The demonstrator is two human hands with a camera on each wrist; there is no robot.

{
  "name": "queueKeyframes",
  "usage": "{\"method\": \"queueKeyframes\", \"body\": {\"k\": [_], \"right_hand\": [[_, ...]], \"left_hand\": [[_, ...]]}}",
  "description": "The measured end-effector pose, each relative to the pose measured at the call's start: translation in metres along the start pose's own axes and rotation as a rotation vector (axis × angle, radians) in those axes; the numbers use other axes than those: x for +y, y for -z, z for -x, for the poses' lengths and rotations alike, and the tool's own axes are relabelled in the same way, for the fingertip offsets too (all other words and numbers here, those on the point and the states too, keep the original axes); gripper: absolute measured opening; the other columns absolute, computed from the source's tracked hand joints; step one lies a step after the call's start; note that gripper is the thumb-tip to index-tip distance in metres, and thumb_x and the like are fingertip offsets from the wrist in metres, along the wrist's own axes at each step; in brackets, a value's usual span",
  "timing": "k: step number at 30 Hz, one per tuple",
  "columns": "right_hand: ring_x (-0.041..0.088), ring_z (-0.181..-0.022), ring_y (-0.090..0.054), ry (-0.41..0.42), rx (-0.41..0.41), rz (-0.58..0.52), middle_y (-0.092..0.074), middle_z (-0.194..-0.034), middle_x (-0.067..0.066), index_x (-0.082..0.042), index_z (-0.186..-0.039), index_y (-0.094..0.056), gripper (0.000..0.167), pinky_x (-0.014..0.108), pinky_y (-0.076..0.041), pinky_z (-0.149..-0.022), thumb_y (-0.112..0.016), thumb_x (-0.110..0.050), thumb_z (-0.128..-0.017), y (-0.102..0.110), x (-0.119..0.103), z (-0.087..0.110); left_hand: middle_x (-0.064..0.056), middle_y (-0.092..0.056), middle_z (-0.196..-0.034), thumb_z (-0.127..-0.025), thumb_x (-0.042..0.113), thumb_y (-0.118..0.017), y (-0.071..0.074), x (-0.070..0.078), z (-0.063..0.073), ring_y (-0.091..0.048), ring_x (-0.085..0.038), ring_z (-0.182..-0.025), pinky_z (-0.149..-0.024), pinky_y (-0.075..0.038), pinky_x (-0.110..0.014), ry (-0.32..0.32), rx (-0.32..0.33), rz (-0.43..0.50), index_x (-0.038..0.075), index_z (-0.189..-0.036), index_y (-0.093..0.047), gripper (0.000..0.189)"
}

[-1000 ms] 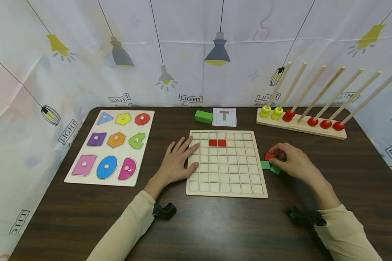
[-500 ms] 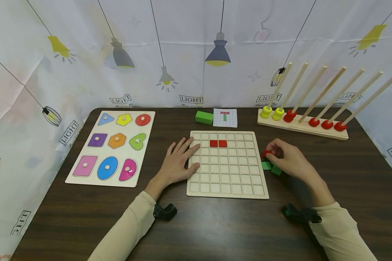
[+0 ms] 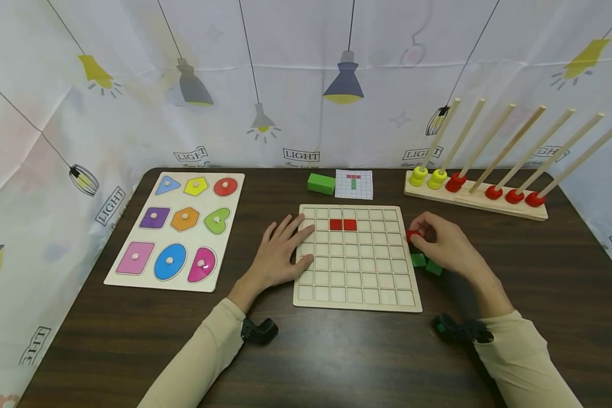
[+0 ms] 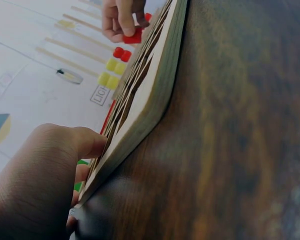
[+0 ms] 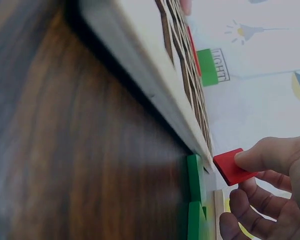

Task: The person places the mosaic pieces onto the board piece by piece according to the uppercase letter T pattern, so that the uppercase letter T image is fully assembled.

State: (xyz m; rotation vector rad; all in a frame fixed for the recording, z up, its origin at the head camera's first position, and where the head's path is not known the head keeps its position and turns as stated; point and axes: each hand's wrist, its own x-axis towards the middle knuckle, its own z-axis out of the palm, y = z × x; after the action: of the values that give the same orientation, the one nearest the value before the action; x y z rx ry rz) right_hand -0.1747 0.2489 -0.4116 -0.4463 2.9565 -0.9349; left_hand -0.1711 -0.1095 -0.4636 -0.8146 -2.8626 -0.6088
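My right hand [image 3: 446, 242] pinches a red square tile [image 5: 234, 167] between thumb and fingers, at the right edge of the wooden grid board [image 3: 358, 280]. Spread fingers of my left hand [image 3: 277, 255] rest on the board's left edge. Two red tiles [image 3: 343, 225] sit side by side in cells of the board's second row. Just below my right hand, green tiles [image 3: 433, 267] lie on the table against the board's right side; the right wrist view shows them too.
Behind the board are a green block [image 3: 321, 183] and a pattern card [image 3: 354, 185] with a red and green T. A shape puzzle board [image 3: 113, 279] lies at left. At back right stands a peg rack [image 3: 489, 202] with yellow and red beads.
My right hand has lifted the red tile from beside the green tiles and brought it left to the board's edge. The left hand has stayed put.
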Motion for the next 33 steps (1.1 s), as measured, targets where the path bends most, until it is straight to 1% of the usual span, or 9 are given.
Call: {"method": "queueKeyframes", "body": {"k": [4, 12, 23, 27, 33], "right_hand": [[0.02, -0.077, -0.048, 0.013, 0.014, -0.016, -0.055, -0.087, 0.007, -0.007, -0.101, -0.058, 0.012, 0.024, -0.039, -0.062, -0.06, -0.011, -0.09, -0.003, -0.001, -0.003], [0.019, -0.077, -0.05, 0.016, 0.007, -0.064, -0.055, -0.087, 0.007, -0.006, -0.102, -0.058, 0.013, 0.022, -0.039, -0.062, -0.06, -0.012, -0.091, -0.011, -0.007, -0.011], [0.02, -0.077, -0.05, -0.029, -0.014, -0.11, -0.055, -0.087, 0.008, -0.005, -0.105, -0.058, 0.017, 0.021, -0.041, -0.061, -0.059, -0.014, -0.091, -0.021, -0.011, -0.02], [0.021, -0.079, -0.051, -0.038, -0.028, -0.121, -0.057, -0.09, 0.009, -0.005, -0.107, -0.06, 0.018, 0.022, -0.042, -0.061, -0.058, -0.016, -0.093, -0.02, -0.014, -0.021], [0.022, -0.083, -0.053, -0.042, -0.065, -0.118, -0.06, -0.093, 0.01, -0.005, -0.108, -0.061, 0.019, 0.022, -0.043, -0.063, -0.055, -0.016, -0.094, -0.012, -0.02, -0.023]], "left_hand": [[-0.004, -0.025, -0.157, -0.092, 0.049, -0.047, 0.0, 0.0, 0.0, -0.019, -0.03, -0.146, -0.114, -0.013, -0.058, 0.003, -0.004, -0.003, 0.026, -0.147, -0.037, 0.061], [-0.005, -0.026, -0.157, -0.091, 0.048, -0.049, 0.001, 0.001, 0.0, -0.02, -0.031, -0.146, -0.114, -0.014, -0.058, 0.0, 0.007, 0.002, 0.025, -0.146, -0.038, 0.06], [-0.005, -0.027, -0.156, -0.091, 0.049, -0.048, -0.001, 0.0, -0.001, -0.021, -0.031, -0.145, -0.114, -0.014, -0.058, -0.001, 0.008, -0.007, 0.026, -0.146, -0.039, 0.06], [-0.005, -0.027, -0.156, -0.091, 0.049, -0.048, 0.0, 0.0, -0.001, -0.021, -0.031, -0.145, -0.114, -0.015, -0.059, -0.004, 0.012, -0.002, 0.025, -0.145, -0.039, 0.06], [-0.004, -0.026, -0.157, -0.091, 0.05, -0.047, 0.0, 0.0, 0.0, -0.02, -0.03, -0.146, -0.114, -0.014, -0.058, 0.002, 0.003, -0.007, 0.026, -0.146, -0.038, 0.06]]}}
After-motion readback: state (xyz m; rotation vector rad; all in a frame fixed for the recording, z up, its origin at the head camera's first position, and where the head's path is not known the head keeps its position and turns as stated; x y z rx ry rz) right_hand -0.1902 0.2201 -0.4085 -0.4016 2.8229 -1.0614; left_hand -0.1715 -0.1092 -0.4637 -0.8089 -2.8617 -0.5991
